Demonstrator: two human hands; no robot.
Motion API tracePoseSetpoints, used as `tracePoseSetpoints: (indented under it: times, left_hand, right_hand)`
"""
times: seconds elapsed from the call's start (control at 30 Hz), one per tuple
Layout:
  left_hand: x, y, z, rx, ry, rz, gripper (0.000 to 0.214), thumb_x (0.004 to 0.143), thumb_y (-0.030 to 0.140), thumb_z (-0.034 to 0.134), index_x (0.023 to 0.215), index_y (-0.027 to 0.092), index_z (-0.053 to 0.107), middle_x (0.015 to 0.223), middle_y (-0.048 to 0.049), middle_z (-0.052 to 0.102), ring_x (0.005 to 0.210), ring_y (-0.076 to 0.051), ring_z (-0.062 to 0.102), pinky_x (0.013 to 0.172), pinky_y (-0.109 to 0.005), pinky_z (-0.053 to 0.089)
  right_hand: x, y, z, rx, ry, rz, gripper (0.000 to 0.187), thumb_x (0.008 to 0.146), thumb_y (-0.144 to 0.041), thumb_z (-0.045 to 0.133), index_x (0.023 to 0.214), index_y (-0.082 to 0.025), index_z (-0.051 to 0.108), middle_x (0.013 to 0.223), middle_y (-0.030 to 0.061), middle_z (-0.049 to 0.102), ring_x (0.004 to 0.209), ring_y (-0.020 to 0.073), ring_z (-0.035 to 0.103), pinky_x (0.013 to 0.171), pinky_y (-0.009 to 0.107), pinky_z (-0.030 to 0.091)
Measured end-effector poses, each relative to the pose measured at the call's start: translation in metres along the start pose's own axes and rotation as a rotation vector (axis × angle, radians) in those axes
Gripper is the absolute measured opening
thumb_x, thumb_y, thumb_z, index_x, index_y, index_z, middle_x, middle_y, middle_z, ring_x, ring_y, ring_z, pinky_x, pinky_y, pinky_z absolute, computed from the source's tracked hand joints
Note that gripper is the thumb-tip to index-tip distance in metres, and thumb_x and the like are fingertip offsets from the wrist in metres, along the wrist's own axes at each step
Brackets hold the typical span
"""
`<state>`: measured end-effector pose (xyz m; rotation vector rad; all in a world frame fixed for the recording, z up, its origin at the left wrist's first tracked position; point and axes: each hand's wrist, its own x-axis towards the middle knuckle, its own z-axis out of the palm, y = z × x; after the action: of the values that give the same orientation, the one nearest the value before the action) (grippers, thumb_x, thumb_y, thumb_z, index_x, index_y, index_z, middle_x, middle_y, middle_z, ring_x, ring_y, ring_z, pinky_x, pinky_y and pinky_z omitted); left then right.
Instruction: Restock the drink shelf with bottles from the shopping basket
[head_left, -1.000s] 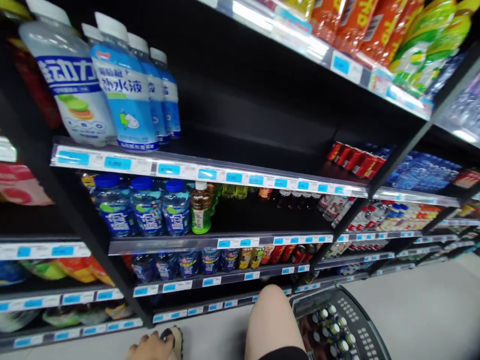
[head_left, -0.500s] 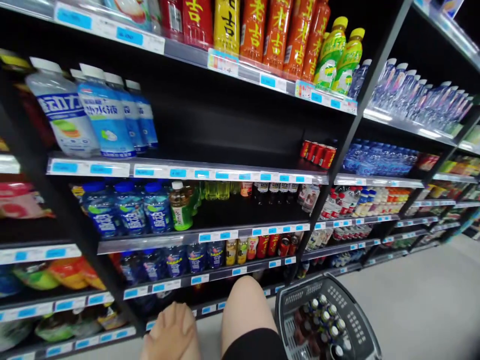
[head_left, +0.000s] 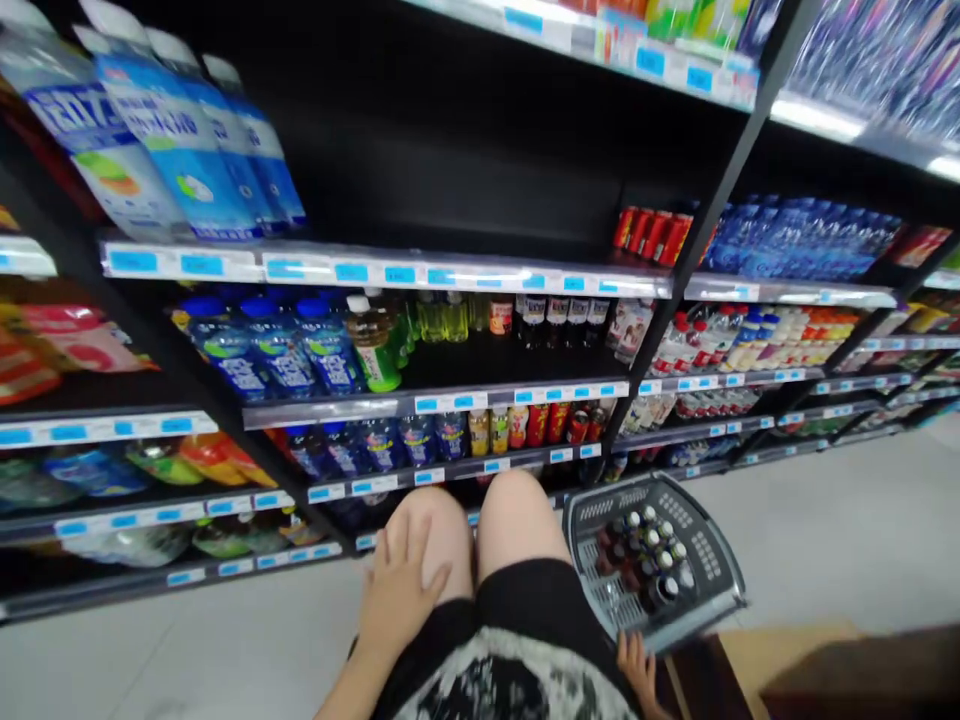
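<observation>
My left hand [head_left: 397, 585] lies flat on my left knee and thigh, its fingers spread and holding nothing. My right hand [head_left: 636, 662] is low in the picture beside my right thigh, fingers stretched out close to the near rim of a grey plastic shopping basket [head_left: 716, 590]. Whether its fingertips touch the rim I cannot tell. Inside the basket stand several dark bottles [head_left: 649, 545] with mostly white caps. Right of that hand is a dark brown edge [head_left: 709, 675] of something I cannot make out.
Black store shelves with price labels [head_left: 352, 275] run across in front of my knees. On them stand blue drink bottles [head_left: 255, 355], large white-capped bottles [head_left: 202, 160] and red cans [head_left: 656, 235]. The pale floor [head_left: 847, 540] extends right; a tan surface [head_left: 787, 650] lies behind the basket.
My view has tilted down, so the shelves sit higher and my lap shows. My left hand stays on my left leg. My right hand has come into view near the basket.
</observation>
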<state>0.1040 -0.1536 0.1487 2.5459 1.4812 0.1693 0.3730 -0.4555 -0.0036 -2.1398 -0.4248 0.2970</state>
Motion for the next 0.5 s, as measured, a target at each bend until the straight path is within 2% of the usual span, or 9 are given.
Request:
tracePoseSetpoints:
  times: [0.07, 0.13, 0.2, 0.27, 0.33, 0.43, 0.5]
  left_hand:
    - [-0.007, 0.013, 0.007, -0.021, -0.039, 0.009, 0.073, 0.101, 0.048, 0.042, 0.167, 0.019, 0.032, 0.176, -0.0122, 0.013, 0.158, -0.049, 0.015, 0.116, -0.072, 0.034]
    - [-0.008, 0.015, 0.018, -0.066, -0.092, 0.000, 0.074, 0.102, 0.049, 0.041, 0.168, 0.018, 0.030, 0.177, -0.0114, 0.013, 0.158, -0.048, 0.015, 0.117, -0.070, 0.034]
    - [-0.002, 0.009, 0.029, -0.110, -0.148, -0.026, 0.075, 0.101, 0.051, 0.043, 0.168, 0.018, 0.031, 0.176, -0.0114, 0.015, 0.158, -0.047, 0.018, 0.119, -0.066, 0.035]
    - [0.009, -0.003, 0.041, -0.138, -0.168, -0.053, 0.077, 0.101, 0.055, 0.043, 0.167, 0.019, 0.032, 0.176, -0.0111, 0.017, 0.157, -0.047, 0.020, 0.121, -0.065, 0.033]
    - [0.018, -0.016, 0.050, -0.160, -0.139, -0.074, 0.081, 0.099, 0.060, 0.044, 0.168, 0.019, 0.032, 0.176, -0.0121, 0.017, 0.157, -0.047, 0.020, 0.123, -0.064, 0.030]
    - [0.023, -0.033, 0.057, -0.204, -0.104, -0.085, 0.087, 0.096, 0.066, 0.043, 0.167, 0.016, 0.032, 0.175, -0.0156, 0.021, 0.157, -0.044, 0.023, 0.126, -0.061, 0.027]
    - [0.020, -0.039, 0.057, -0.231, -0.099, -0.082, 0.089, 0.095, 0.069, 0.042, 0.165, 0.016, 0.035, 0.174, -0.0155, 0.023, 0.157, -0.042, 0.025, 0.127, -0.058, 0.025]
  right_hand:
    - [-0.018, 0.026, 0.002, -0.146, -0.042, 0.114, 0.026, 0.088, -0.045, 0.080, 0.108, -0.031, 0.072, 0.114, 0.0072, 0.072, 0.120, 0.0345, 0.067, 0.094, 0.056, 0.057]
    - [-0.022, 0.048, 0.007, -0.262, -0.088, 0.177, 0.009, 0.090, -0.032, 0.071, 0.098, -0.029, 0.073, 0.109, 0.0081, 0.074, 0.127, 0.0359, 0.064, 0.111, 0.059, 0.044]
    - [-0.019, 0.064, 0.015, -0.351, -0.126, 0.200, 0.017, 0.087, -0.024, 0.064, 0.098, -0.029, 0.075, 0.115, 0.0102, 0.074, 0.137, 0.0384, 0.057, 0.116, 0.056, 0.036]
    - [-0.016, 0.076, 0.021, -0.435, -0.163, 0.212, 0.030, 0.086, -0.021, 0.059, 0.112, -0.025, 0.075, 0.128, 0.0143, 0.071, 0.144, 0.0396, 0.049, 0.120, 0.055, 0.029]
    - [-0.017, 0.084, 0.024, -0.510, -0.203, 0.207, 0.041, 0.089, -0.020, 0.056, 0.127, -0.018, 0.070, 0.141, 0.0184, 0.064, 0.150, 0.0393, 0.042, 0.123, 0.053, 0.024]
    - [-0.019, 0.087, 0.021, -0.600, -0.270, 0.179, 0.045, 0.099, -0.028, 0.054, 0.141, -0.012, 0.061, 0.150, 0.0192, 0.058, 0.153, 0.0369, 0.036, 0.126, 0.049, 0.018]
    - [-0.011, 0.089, 0.018, -0.649, -0.316, 0.184, 0.045, 0.105, -0.039, 0.050, 0.137, -0.010, 0.063, 0.146, 0.0200, 0.061, 0.150, 0.0374, 0.038, 0.126, 0.049, 0.018]
